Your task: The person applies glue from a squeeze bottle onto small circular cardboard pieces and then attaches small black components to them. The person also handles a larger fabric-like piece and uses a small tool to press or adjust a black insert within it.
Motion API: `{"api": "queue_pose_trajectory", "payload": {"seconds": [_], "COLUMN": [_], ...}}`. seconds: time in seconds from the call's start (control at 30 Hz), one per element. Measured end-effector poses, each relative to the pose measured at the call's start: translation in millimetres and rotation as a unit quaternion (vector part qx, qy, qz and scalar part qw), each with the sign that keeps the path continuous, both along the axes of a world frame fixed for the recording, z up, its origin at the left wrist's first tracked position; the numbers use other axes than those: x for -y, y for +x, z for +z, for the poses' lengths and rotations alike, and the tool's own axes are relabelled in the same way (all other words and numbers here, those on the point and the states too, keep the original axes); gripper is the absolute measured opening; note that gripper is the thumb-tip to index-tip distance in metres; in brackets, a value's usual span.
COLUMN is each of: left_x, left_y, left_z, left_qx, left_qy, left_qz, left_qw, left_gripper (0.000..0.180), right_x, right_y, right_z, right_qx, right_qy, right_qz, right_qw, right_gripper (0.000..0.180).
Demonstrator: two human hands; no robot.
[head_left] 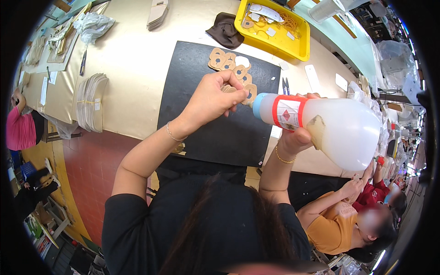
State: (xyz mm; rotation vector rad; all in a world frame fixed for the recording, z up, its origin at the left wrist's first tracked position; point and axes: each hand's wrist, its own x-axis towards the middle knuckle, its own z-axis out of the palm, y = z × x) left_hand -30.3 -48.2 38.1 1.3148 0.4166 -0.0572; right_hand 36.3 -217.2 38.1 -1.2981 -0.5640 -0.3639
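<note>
My right hand point(298, 136) grips a large translucent white squeeze bottle point(341, 130), which lies tilted almost on its side. The bottle has a light blue cap and a red band, and its tip points left, close by my left hand point(213, 98). Closed fingers of that left hand pinch a small stack of tan cut-out pieces point(226, 88); the fingers partly hide it. Just beyond, several tan ring-shaped pieces point(228, 62) with dark centres overlap on a black mat point(197, 130). A small white piece point(242, 61) lies among them.
A yellow tray point(274, 47) with rubber bands stands at the back, beside a dark brown cloth point(225, 31). Small snips point(286, 86) and white cards point(312, 78) lie right of the mat. To the left is a tied stack of beige strips point(90, 103). Co-workers point(332, 222) sit at the right.
</note>
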Motion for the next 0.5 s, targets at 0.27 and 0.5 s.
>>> {"api": "queue_pose_trajectory", "payload": {"seconds": [0.27,0.5], "left_x": [-11.9,-52.6], "left_y": [5.1,23.4], "left_z": [-17.0,-41.3], "left_qx": [-0.016,-0.067], "left_qy": [0.093,0.135], "left_qz": [0.009,0.050], "left_qw": [0.995,0.987], "left_gripper": [0.017,0.024], "right_x": [9.6,11.8], "right_y": [-1.8,-1.6], "right_z": [-1.1,0.9], "right_qx": [-0.073,-0.088], "right_qy": [0.066,0.070], "right_qz": [0.045,0.049], "right_qw": [0.994,0.992], "right_gripper": [0.105,0.103]}}
